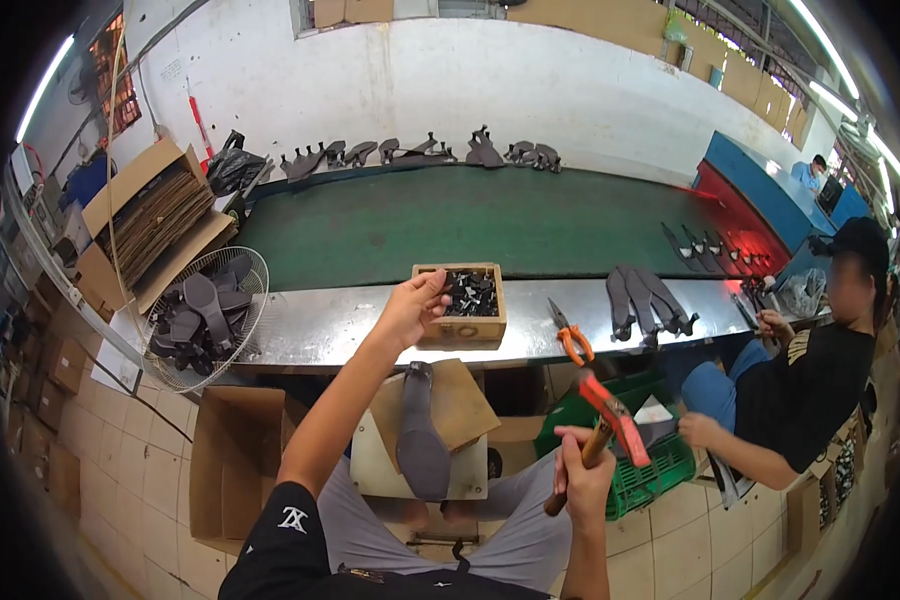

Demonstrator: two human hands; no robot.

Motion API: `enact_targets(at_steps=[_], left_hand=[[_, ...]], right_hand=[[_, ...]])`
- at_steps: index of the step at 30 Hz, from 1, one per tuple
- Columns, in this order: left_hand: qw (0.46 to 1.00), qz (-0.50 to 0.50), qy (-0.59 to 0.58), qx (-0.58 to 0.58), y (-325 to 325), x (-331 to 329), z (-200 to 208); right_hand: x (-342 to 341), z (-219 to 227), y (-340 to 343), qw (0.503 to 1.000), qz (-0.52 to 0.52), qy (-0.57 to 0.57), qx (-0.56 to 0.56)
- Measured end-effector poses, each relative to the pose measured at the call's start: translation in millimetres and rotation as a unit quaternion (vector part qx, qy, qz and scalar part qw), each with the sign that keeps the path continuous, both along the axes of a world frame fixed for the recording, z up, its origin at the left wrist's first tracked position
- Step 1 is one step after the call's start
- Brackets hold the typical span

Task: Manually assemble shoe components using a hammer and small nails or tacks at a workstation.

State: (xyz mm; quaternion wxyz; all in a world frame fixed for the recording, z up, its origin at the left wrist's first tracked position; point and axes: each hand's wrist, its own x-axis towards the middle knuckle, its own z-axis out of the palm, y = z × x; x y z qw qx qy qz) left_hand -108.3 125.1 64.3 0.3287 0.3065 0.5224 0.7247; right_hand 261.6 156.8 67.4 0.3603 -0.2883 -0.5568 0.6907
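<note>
My right hand [582,478] is wrapped round the wooden handle of a hammer with a red head [620,424], raised to the right of my lap. At the left rim of a small wooden box [460,330] is my left hand [410,308], its fingers pinched together; what they hold, if anything, is hidden. Small black and shiny pieces [473,292] fill the box. Between my knees a dark grey shoe sole [423,450] lies lengthwise on a wooden board [465,405] over a pale stand. Orange-handled pliers [570,335] rest on the metal bench edge, right of the box.
Behind the metal ledge runs a green conveyor belt [450,225] with soles along its far side. A wire basket of soles [210,310] stands left; three soles [650,300] lie right. A green crate [650,485] and a seated co-worker [810,400] are at right, a cardboard box [235,465] at left.
</note>
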Motion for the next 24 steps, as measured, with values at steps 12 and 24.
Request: enact_targets(at_steps=[12, 24], left_hand=[[0.963, 0.1, 0.09, 0.232, -138, 200, 71], [0.868, 0.164, 0.448, 0.138, -160, 191, 66]], right_hand=[[-47, 90, -65, 0.978, 0.197, 0.055, 0.046], [-49, 78, -77, 0.973, 0.209, 0.101, 0.007]])
